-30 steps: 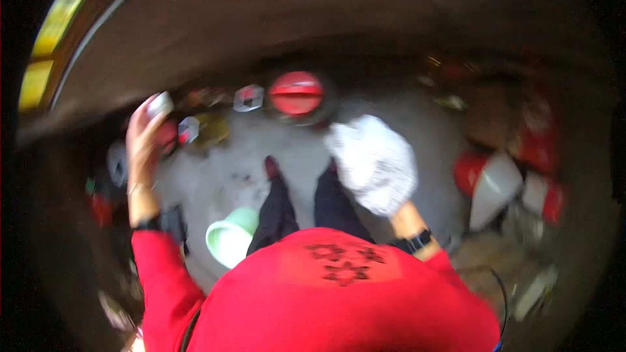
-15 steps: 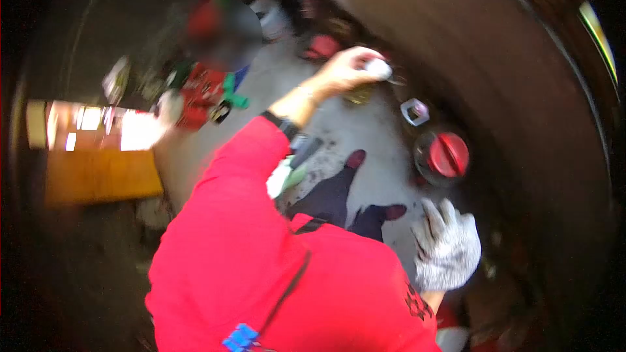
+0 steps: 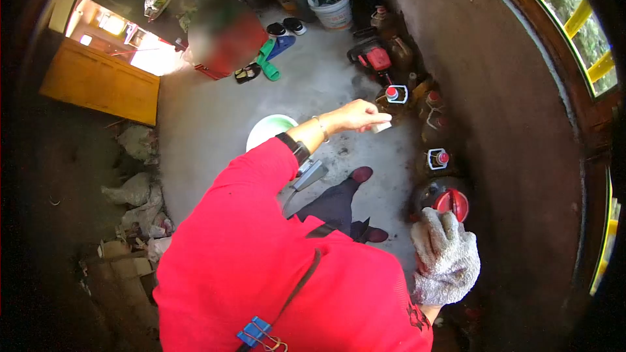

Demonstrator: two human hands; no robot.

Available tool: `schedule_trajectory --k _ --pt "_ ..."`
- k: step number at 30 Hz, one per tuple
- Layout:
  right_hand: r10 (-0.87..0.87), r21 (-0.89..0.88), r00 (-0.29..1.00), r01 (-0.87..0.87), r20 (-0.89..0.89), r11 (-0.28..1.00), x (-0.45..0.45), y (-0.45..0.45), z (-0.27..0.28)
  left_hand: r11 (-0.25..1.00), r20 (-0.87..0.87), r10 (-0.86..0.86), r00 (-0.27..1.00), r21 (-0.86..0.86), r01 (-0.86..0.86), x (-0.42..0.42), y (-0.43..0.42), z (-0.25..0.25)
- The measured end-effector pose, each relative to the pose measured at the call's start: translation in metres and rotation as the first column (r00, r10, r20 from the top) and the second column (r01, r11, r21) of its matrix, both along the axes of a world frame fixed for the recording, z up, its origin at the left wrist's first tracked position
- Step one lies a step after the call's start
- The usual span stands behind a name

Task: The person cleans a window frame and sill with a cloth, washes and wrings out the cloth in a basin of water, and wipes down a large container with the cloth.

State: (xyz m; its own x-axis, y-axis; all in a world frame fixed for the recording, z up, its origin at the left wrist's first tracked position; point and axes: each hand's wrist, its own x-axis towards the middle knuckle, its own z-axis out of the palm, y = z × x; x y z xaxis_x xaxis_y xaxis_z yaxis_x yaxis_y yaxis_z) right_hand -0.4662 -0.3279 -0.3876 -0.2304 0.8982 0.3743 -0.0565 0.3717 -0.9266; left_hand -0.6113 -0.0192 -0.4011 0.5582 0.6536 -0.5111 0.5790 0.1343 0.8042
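Note:
My left hand (image 3: 357,116) reaches out over the grey floor, its fingers closed on a small white object (image 3: 382,125). A bracelet and a dark watch are on that arm. Beneath the forearm is a pale green and white basin (image 3: 268,129). My right hand (image 3: 445,257) wears a whitish knitted glove; its fingers are bent and held near each other, and whether anything is in them is hidden. Its fingertips are just below a red lid (image 3: 451,203) on a dark round container.
Bottles with red caps (image 3: 442,158) line the wall at the right. A white bucket (image 3: 331,8), shoes and green slippers (image 3: 267,58) are at the top. An orange door (image 3: 101,81) stands open at the left, above bags and cardboard (image 3: 124,262).
The view has turned, bringing the doorway into sight. My left hand, still gripping the white object, now hangs lower in view. The gloved fingers have drawn closer together near the red lid.

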Motion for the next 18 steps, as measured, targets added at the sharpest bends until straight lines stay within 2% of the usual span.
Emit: schedule_trajectory --k 2,4,6,7,8,16,18 --pt "-0.008 0.013 0.999 0.008 0.031 1.0 0.003 0.005 0.006 1.0 -0.063 0.014 0.998 0.012 -0.014 -0.005 -0.001 0.006" --pt "-0.01 0.025 0.998 0.009 0.057 1.0 0.006 0.006 0.008 0.997 -0.052 0.067 0.996 0.04 -0.065 -0.012 -0.005 0.004" --pt "-0.012 0.02 0.997 0.011 0.074 1.0 0.004 0.003 0.01 0.994 0.056 0.09 0.994 0.052 -0.093 -0.026 -0.006 -0.001" --pt "-0.031 0.008 0.996 0.031 0.078 0.999 0.002 -0.03 0.006 0.995 0.105 0.083 0.991 0.047 -0.088 -0.03 -0.006 -0.004" --pt "-0.062 -0.015 0.994 0.063 0.086 0.998 0.004 0.014 0.015 0.995 0.061 0.091 0.994 0.024 -0.093 -0.03 -0.004 -0.002" --pt "-0.24 -0.107 0.963 0.254 0.126 0.961 0.023 0.045 0.016 0.952 0.15 0.216 0.965 0.187 -0.242 0.001 0.056 -0.056" --pt "-0.277 -0.139 0.952 0.295 0.133 0.945 0.028 0.033 0.013 0.967 0.083 0.178 0.98 0.167 -0.19 0.03 0.086 -0.078"
